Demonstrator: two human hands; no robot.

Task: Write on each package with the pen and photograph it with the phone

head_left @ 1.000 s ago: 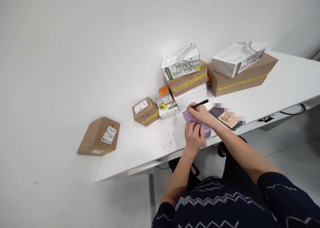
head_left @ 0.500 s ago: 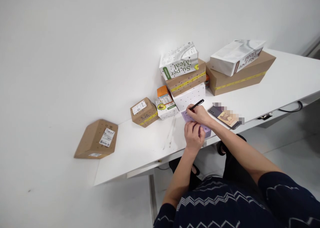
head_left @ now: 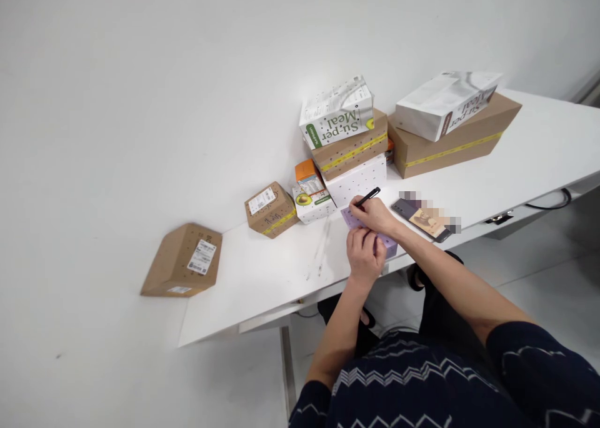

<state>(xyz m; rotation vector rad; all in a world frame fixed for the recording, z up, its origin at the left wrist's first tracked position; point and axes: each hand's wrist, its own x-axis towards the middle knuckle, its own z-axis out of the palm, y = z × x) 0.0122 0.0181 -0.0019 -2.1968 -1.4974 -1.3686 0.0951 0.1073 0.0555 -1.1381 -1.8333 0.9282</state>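
A black pen [head_left: 368, 197] is pinched in my right hand [head_left: 370, 213], slanting up and to the right above a small purple box [head_left: 390, 245]. The pen's tip is hidden behind my fingers. My right hand rests over the far part of the box. My left hand [head_left: 364, 253] lies at the near left side of the same box, its fingers curled over it and holding it. Both hands cover much of the box's top. To the right of the box a smartphone [head_left: 424, 220] lies on the white table [head_left: 267, 278], its screen lit.
Behind my hands stand stacked cartons: a white "Su-per Meal" box [head_left: 337, 115], a brown box [head_left: 349, 150] and a white box [head_left: 359, 178]. An avocado-printed box [head_left: 316, 206] and brown parcels [head_left: 272, 210] are leftward. Another white carton [head_left: 445, 106] tops a brown box [head_left: 450, 147].
Hardly anything differs. The view has shifted very slightly; both hands, the pen and the purple box keep their places.
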